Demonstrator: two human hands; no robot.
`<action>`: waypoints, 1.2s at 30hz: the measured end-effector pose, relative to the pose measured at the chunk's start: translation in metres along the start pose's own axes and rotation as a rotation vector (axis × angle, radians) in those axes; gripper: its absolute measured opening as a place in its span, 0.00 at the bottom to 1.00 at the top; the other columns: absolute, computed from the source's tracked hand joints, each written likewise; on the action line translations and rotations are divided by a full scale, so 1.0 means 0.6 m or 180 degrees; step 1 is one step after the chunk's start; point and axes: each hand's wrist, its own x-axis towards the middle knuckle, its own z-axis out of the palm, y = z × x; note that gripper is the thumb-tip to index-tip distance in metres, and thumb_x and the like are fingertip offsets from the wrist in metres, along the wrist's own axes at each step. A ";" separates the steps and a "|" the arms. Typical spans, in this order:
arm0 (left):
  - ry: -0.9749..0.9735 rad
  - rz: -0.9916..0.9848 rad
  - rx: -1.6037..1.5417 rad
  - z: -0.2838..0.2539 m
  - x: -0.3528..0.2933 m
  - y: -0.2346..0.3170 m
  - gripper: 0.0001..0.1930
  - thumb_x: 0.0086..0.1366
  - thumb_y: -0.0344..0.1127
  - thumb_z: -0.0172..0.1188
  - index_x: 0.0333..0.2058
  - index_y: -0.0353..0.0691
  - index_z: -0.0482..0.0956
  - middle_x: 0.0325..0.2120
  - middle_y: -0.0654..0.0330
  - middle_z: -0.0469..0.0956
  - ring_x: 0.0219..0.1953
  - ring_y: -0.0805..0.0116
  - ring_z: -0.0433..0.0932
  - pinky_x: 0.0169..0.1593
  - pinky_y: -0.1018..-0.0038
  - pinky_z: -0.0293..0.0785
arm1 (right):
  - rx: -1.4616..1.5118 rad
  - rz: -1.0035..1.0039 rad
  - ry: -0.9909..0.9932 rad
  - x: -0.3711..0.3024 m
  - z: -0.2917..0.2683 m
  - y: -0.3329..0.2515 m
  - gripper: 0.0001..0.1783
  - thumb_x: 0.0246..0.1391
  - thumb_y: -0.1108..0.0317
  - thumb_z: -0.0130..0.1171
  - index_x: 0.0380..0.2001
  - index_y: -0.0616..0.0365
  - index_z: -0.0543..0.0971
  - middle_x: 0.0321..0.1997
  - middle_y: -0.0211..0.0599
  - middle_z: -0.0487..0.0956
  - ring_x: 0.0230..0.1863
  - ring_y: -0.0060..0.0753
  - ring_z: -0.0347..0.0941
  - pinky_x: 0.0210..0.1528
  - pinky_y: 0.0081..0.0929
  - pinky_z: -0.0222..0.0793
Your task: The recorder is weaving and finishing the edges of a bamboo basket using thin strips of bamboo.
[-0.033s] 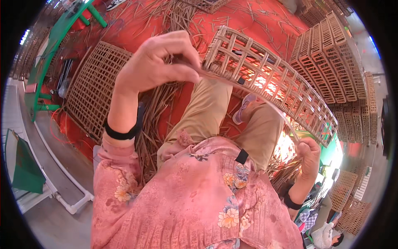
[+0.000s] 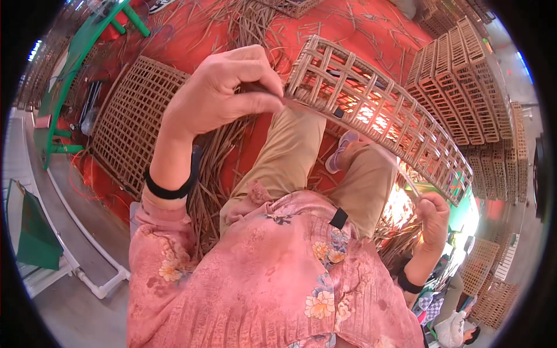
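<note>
A brown woven basket [image 2: 371, 95] with an open grid of strips stands tilted on its side in front of me, over my knees. My left hand [image 2: 232, 87] is closed in a pinch at the basket's near left corner, on the end of a thin pale weaving strip [image 2: 406, 176]. That strip runs along the basket's lower edge toward the right. My right hand [image 2: 432, 214], lower and near the basket's right end, pinches the strip's other part between thumb and curled fingers. Its fingertips show only in part.
Another woven basket [image 2: 139, 110] leans at the left beside a green bench [image 2: 81, 52]. Loose strips [image 2: 217, 168] litter the red ground sheet [image 2: 348, 23]. Stacked baskets [image 2: 458, 81] stand at the right. Another person [image 2: 455, 327] is at the lower right.
My left hand has shifted very slightly right and down at the basket's corner. The basket and my right hand hold almost the same place.
</note>
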 end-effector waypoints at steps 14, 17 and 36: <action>0.3463 -0.1498 -0.0097 -0.014 -0.103 -0.159 0.14 0.72 0.44 0.68 0.43 0.38 0.81 0.33 0.67 0.79 0.35 0.78 0.77 0.40 0.78 0.74 | -0.0691 0.0528 -0.0280 -0.021 0.014 -0.069 0.12 0.57 0.64 0.72 0.34 0.63 0.84 0.22 0.30 0.80 0.21 0.20 0.74 0.25 0.18 0.69; 0.3398 -0.2040 -0.0985 -0.027 -0.133 -0.182 0.13 0.75 0.43 0.63 0.45 0.38 0.82 0.34 0.65 0.80 0.36 0.76 0.78 0.43 0.76 0.75 | -0.0642 0.0676 -0.0538 -0.021 0.024 -0.066 0.08 0.59 0.69 0.70 0.35 0.64 0.85 0.24 0.28 0.80 0.23 0.16 0.75 0.26 0.16 0.70; 0.3946 -0.1020 0.2105 -0.111 -0.216 0.066 0.19 0.71 0.28 0.59 0.57 0.25 0.77 0.52 0.44 0.81 0.57 0.55 0.79 0.61 0.62 0.74 | -0.0933 -0.0212 -0.1623 0.090 0.353 -0.118 0.13 0.65 0.63 0.65 0.37 0.65 0.85 0.20 0.30 0.73 0.22 0.16 0.65 0.25 0.26 0.63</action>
